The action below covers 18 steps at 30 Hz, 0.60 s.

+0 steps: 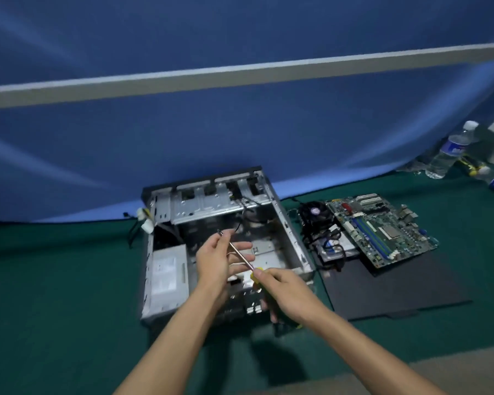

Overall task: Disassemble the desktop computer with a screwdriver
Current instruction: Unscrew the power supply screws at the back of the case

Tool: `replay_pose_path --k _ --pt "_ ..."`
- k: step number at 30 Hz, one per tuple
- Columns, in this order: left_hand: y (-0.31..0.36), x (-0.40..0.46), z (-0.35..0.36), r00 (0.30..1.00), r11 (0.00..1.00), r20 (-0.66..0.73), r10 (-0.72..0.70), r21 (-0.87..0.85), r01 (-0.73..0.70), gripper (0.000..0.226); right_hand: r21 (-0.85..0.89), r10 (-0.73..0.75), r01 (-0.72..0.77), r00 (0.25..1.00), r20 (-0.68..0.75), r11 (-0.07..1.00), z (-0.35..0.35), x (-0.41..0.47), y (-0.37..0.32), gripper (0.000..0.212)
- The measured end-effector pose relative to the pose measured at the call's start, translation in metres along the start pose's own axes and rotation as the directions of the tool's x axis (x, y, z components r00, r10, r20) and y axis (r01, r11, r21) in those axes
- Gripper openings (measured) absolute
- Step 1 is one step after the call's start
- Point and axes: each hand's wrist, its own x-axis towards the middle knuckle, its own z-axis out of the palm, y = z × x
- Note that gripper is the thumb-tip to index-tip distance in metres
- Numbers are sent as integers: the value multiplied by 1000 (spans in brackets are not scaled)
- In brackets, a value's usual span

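An opened desktop computer case [290, 232] lies on its side on the green table, its inside mostly bare metal. A grey power supply [169, 276] sits in its near left corner. My right hand [285, 295] grips the yellow handle of a screwdriver [241, 256], whose shaft slants up and left over the case. My left hand [220, 260] is held above the case with the thumb and a finger at the shaft near its tip, the other fingers straight.
A green motherboard [382, 226], a black cooler fan [315, 213] and a drive with cables [334, 246] lie on a black side panel [397, 292] to the right. Water bottles [451, 152] lie at the far right. A blue partition stands behind the case.
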Motion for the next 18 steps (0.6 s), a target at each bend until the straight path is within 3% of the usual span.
replay_pose_path --k 6,14,18 --pt "-32 -49 -76 990 998 -128 -57 -33 53 14 -80 102 -102 995 -13 992 69 -38 25 37" --pt "-90 -77 -132 956 962 -194 -221 -202 181 14 -42 291 -290 956 23 956 132 -66 69 32" --pt "-109 -71 -148 930 945 -212 -299 -199 259 11 13 357 -358 933 39 934 153 -62 87 25"
